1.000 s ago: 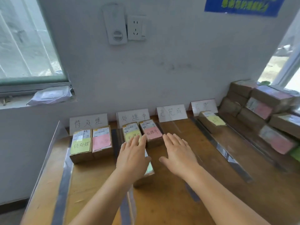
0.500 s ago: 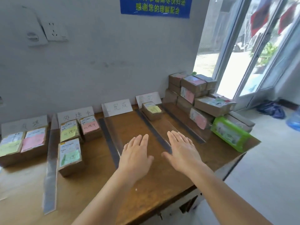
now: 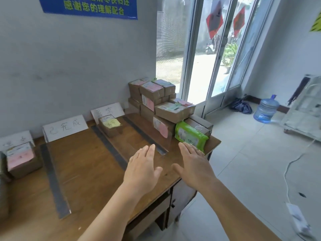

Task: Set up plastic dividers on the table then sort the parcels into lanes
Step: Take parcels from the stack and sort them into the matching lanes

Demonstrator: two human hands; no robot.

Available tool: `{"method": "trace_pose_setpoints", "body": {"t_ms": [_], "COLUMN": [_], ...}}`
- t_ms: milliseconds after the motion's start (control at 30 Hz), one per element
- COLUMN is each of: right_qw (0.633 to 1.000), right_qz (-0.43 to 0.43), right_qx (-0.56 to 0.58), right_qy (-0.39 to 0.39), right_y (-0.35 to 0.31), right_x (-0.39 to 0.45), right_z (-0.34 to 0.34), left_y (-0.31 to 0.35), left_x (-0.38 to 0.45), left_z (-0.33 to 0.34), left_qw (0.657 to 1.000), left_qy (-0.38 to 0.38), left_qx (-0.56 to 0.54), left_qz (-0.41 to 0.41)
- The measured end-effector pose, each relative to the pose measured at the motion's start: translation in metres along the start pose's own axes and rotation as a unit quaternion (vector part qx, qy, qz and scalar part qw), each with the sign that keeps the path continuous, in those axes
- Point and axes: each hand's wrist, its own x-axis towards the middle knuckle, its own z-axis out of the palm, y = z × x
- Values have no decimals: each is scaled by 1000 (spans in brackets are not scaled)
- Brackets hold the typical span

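Our left hand (image 3: 141, 168) and right hand (image 3: 194, 165) hover flat, fingers straight, holding nothing, over the brown wooden surface (image 3: 90, 171). The stack of brown cardboard parcels (image 3: 163, 105) sits just beyond, at the far right corner. We should lift one parcel from the top, both hands under it. Three clear plastic dividers (image 3: 53, 178) show, and two sorted parcels.

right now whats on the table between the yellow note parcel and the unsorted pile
In the head view, one clear plastic divider stands between the yellow-note parcel and the pile, with bare wood beside it.
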Motion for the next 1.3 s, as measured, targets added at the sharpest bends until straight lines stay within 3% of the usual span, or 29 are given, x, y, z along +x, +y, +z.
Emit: {"method": "trace_pose_setpoints", "body": {"t_ms": [500, 1000, 1300], "right_qw": [999, 994, 986], "right_qz": [53, 53, 36], "right_qx": [10, 96, 161], "right_qy": [0, -10, -31], "right_y": [93, 149, 195], "right_x": [142, 265, 343], "right_z": [-11, 3, 10], "left_y": [31, 26, 38], "left_x": [175, 284, 321], "left_z": [54, 80, 98], "left_qw": [998, 982, 962], "left_qy": [-13, -31, 0], "left_qx": [-60, -141, -145], "left_qz": [15, -120, -230]}}
